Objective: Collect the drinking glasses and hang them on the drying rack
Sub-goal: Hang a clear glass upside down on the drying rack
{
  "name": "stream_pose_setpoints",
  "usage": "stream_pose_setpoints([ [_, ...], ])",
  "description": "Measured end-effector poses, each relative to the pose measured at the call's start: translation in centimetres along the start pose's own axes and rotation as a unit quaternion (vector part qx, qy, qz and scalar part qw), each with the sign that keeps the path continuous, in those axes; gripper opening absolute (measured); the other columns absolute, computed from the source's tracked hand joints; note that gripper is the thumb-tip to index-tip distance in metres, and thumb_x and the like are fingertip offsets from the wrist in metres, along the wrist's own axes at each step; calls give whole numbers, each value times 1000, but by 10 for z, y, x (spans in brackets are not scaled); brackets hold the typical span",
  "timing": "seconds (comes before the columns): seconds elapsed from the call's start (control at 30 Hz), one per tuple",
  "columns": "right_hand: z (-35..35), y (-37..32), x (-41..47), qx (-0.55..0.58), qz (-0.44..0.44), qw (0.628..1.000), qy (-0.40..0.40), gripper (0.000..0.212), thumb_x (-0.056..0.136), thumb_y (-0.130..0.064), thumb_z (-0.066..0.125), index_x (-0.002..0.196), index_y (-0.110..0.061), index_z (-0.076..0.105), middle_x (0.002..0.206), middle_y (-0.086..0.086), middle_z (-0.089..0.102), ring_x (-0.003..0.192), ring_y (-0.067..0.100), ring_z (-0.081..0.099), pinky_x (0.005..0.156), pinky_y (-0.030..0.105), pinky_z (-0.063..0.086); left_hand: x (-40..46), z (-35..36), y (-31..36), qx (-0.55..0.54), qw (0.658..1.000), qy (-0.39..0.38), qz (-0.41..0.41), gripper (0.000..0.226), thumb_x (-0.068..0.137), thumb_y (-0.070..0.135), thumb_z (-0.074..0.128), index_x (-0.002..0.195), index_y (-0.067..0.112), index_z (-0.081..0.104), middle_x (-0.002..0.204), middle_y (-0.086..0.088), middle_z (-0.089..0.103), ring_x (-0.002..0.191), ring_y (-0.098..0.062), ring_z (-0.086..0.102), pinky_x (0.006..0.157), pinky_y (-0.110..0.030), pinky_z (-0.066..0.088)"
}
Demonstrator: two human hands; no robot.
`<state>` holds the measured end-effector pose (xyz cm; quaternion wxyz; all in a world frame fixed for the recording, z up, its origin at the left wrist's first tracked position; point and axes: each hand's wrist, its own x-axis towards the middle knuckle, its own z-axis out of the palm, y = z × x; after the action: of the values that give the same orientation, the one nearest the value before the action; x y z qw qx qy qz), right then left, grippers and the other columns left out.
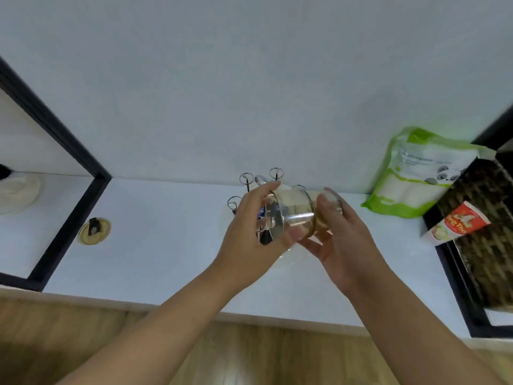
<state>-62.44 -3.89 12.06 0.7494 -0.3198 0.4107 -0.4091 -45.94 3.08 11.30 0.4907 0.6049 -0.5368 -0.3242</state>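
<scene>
Both hands hold one clear drinking glass (pixel 291 215) on its side above the white bench (pixel 166 245): the left hand (pixel 249 232) grips its base end, the right hand (pixel 338 240) its rim end. The wire drying rack (pixel 249 182) stands just behind.

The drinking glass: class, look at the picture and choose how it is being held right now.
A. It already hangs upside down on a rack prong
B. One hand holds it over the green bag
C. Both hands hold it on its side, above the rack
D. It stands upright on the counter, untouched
C: the left hand and right hand grip the drinking glass lying sideways in front of the drying rack.
</scene>
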Motion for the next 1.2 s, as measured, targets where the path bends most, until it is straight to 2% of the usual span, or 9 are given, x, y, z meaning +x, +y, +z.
stream_pose_setpoints([
  [0.1, -16, -2, 4, -52, -63, 993, 82, 50, 86, -29, 84, 132, -38, 66, 118, 2, 74, 100, 16, 77, 83, 46, 64, 1, -3, -24, 33, 999, -1, -38, 67, 89, 66, 61, 149, 48, 36, 145, 31, 43, 136, 6, 42, 104, -11, 38],
  [0.17, -24, 1, 9, -129, -125, 977, 114, 52, 86, -29, 87, 131, -42, 65, 118, -8, 71, 99, 10, 75, 91, 46, 63, 6, -6, -44, 89, 994, 27, -57, 53, 99, 50, 57, 149, 40, 43, 139, 28, 50, 129, 11, 44, 99, -3, 33],
  [0.33, -33, 11, 22, -375, -282, 870, 149, 63, 80, -50, 80, 137, -51, 55, 128, -21, 56, 115, 3, 60, 101, 28, 51, 19, -6, -77, 217, 973, 53, -54, 32, 102, 29, 59, 133, 28, 64, 118, 21, 61, 109, 2, 54, 88, -4, 36],
  [0.43, -32, 20, 29, -420, -308, 847, 103, 64, 81, -47, 80, 139, -52, 53, 126, -17, 47, 120, 6, 57, 97, 32, 53, 23, -4, -87, 240, 968, 34, -65, 31, 101, 35, 60, 128, 25, 69, 122, 14, 68, 114, -8, 60, 96, -25, 48],
  [0.5, -32, 28, 35, -451, -305, 835, 79, 66, 84, -39, 83, 142, -47, 53, 131, -14, 44, 122, 5, 54, 97, 35, 54, 25, -4, -90, 249, 966, 36, -59, 25, 100, 37, 60, 118, 26, 73, 110, 12, 73, 104, -10, 64, 89, -33, 53],
  [0.63, -30, 43, 46, -517, -316, 794, 51, 66, 85, -32, 84, 143, -43, 54, 134, -12, 44, 116, -5, 51, 87, 8, 42, 26, -8, -94, 281, 959, 25, -36, 36, 99, 45, 46, 100, 19, 70, 84, 4, 71, 80, -15, 62, 69, -43, 55],
  [0.7, -29, 51, 50, -538, -314, 781, 40, 65, 85, -31, 84, 142, -42, 55, 138, -10, 45, 116, 0, 53, 86, 9, 40, 24, -11, -96, 292, 956, 18, -21, 38, 101, 48, 40, 105, 23, 69, 81, 7, 70, 78, -14, 61, 66, -40, 55],
  [0.93, -31, 71, 61, -606, -301, 737, 8, 65, 85, -27, 85, 144, -29, 58, 140, 0, 46, 118, 14, 54, 85, 27, 49, 27, -20, -98, 325, 946, 7, -12, 33, 105, 34, 52, 133, 27, 68, 129, 11, 70, 117, -17, 62, 88, -29, 49],
  [1.2, -35, 93, 61, -629, -280, 725, 0, 64, 86, -26, 85, 145, -29, 57, 143, 1, 44, 117, 22, 60, 81, 40, 59, 30, -27, -100, 355, 934, -7, -19, 35, 106, 38, 49, 136, 32, 65, 139, 7, 64, 125, -19, 58, 91, -30, 46],
])
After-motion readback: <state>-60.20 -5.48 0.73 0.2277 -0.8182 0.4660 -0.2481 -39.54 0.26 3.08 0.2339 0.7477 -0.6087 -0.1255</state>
